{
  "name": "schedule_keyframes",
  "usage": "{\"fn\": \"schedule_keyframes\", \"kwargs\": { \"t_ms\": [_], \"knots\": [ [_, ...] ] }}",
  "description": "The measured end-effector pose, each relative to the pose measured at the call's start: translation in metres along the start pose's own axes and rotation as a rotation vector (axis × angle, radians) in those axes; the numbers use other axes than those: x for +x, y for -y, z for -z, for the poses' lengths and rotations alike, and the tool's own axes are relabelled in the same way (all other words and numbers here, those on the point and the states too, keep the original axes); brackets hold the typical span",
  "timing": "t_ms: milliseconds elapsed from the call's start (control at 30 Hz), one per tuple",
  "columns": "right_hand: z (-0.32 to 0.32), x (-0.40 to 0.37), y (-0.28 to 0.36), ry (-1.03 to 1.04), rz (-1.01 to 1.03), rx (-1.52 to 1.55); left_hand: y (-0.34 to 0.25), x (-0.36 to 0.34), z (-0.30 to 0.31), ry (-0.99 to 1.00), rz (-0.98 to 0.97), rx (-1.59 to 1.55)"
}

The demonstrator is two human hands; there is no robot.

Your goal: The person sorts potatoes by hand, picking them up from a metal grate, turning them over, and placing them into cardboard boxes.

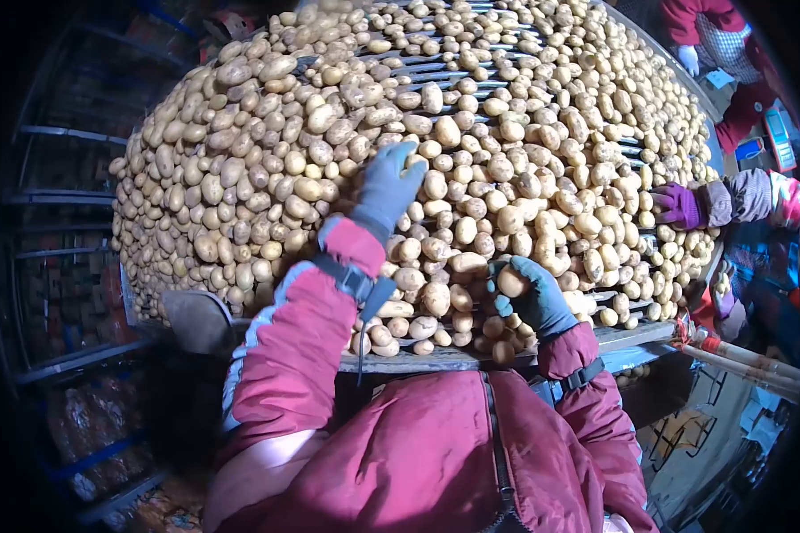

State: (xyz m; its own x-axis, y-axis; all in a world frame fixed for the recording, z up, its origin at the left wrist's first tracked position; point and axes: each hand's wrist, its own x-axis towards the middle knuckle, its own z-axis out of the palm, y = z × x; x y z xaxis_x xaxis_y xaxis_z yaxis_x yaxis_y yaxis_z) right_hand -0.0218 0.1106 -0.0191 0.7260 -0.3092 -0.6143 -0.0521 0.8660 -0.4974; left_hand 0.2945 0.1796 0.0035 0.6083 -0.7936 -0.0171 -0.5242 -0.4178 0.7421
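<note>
My left hand [389,185], in a grey-blue glove, reaches forward over the heap of potatoes [267,142]. Its fingers curl round a small potato [414,162], only partly visible between the fingertips. Nearer my body, at the front edge of the sorting table, my right hand [542,298] wears a similar, dirtier glove. It grips a round potato [511,282] between thumb and fingers. Several loose potatoes lie just below that hand, close to the table's front rail [444,360].
Dark slats [431,75] show between the potatoes. A co-worker's purple-gloved hand [680,206] touches potatoes at the right edge. Another person's white-gloved hand [688,60] is at top right. A grey scoop-like plate [197,320] stands at front left; poles [747,360] jut out at right.
</note>
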Motion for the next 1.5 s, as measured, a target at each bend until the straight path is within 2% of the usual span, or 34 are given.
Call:
{"fn": "schedule_keyframes", "kwargs": {
  "t_ms": [67,133,267,333,367,433,500,633,733,767,867,933,967,1000,1100,1133,1200,1233,1333,1400,1433,1467,1500],
  "knots": [
    [0.004,-0.007,0.006,-0.022,-0.042,0.06,-0.006,0.028,-0.002,-0.036,-0.014,0.127],
    [0.009,-0.014,0.01,-0.144,-0.071,0.124,0.018,0.064,-0.028,0.034,-0.042,-0.056],
    [0.032,-0.026,0.01,-0.04,0.027,0.132,0.006,0.096,-0.074,0.083,-0.168,0.484],
    [0.037,-0.024,0.014,-0.047,-0.029,0.212,0.006,0.106,-0.101,0.078,-0.254,0.738],
    [0.037,-0.024,0.016,-0.07,-0.031,0.176,0.01,0.109,-0.105,0.086,-0.26,0.737],
    [0.03,-0.026,0.023,-0.088,-0.036,0.149,0.008,0.109,-0.094,0.09,-0.263,0.505],
    [0.025,-0.027,0.03,-0.126,-0.099,0.206,0.0,0.108,-0.076,0.158,-0.172,0.39],
    [0.023,-0.028,0.037,-0.125,-0.118,0.18,-0.017,0.102,-0.056,0.238,-0.007,0.458],
    [0.035,-0.023,0.032,-0.038,-0.122,0.205,-0.028,0.096,-0.054,0.227,0.052,0.502],
    [0.059,-0.009,0.016,-0.01,-0.132,0.178,-0.031,0.092,-0.053,0.22,0.05,0.475],
    [0.077,0.003,0.003,-0.015,-0.003,0.019,-0.049,0.064,-0.053,0.189,-0.025,0.326],
    [0.087,0.008,-0.003,0.023,0.076,-0.041,-0.064,0.037,-0.051,0.122,-0.134,0.123],
    [0.092,0.008,-0.001,0.018,-0.019,0.053,-0.07,0.023,-0.052,0.084,-0.187,0.023],
    [0.08,0.003,0.005,0.023,-0.053,0.044,-0.074,0.008,-0.063,0.2,-0.15,-0.305],
    [0.048,-0.012,0.018,0.007,-0.096,0.005,-0.158,-0.069,-0.04,0.407,-0.195,-0.073],
    [0.04,-0.016,0.016,-0.023,-0.068,-0.017,-0.114,-0.09,-0.081,0.477,-0.317,-0.303],
    [0.019,-0.038,0.019,-0.054,-0.055,0.06,-0.123,-0.112,-0.093,0.508,-0.344,-0.055],
    [0.022,-0.041,0.014,-0.061,-0.032,0.035,-0.119,-0.116,-0.096,0.509,-0.354,-0.063],
    [0.03,-0.068,0.014,-0.055,-0.004,-0.021,-0.103,-0.129,-0.097,0.599,-0.261,-0.372],
    [0.027,-0.107,0.027,-0.168,0.037,0.038,-0.09,-0.132,-0.086,0.559,-0.302,-0.372],
    [0.034,-0.117,0.024,-0.299,0.156,-0.015,-0.079,-0.133,-0.077,0.557,-0.275,-0.375],
    [0.005,-0.146,0.038,-0.457,0.139,0.136,-0.068,-0.132,-0.069,0.555,-0.25,-0.376],
    [0.052,-0.156,0.024,-0.421,0.246,0.207,-0.055,-0.131,-0.061,0.553,-0.216,-0.374]
  ]
}}
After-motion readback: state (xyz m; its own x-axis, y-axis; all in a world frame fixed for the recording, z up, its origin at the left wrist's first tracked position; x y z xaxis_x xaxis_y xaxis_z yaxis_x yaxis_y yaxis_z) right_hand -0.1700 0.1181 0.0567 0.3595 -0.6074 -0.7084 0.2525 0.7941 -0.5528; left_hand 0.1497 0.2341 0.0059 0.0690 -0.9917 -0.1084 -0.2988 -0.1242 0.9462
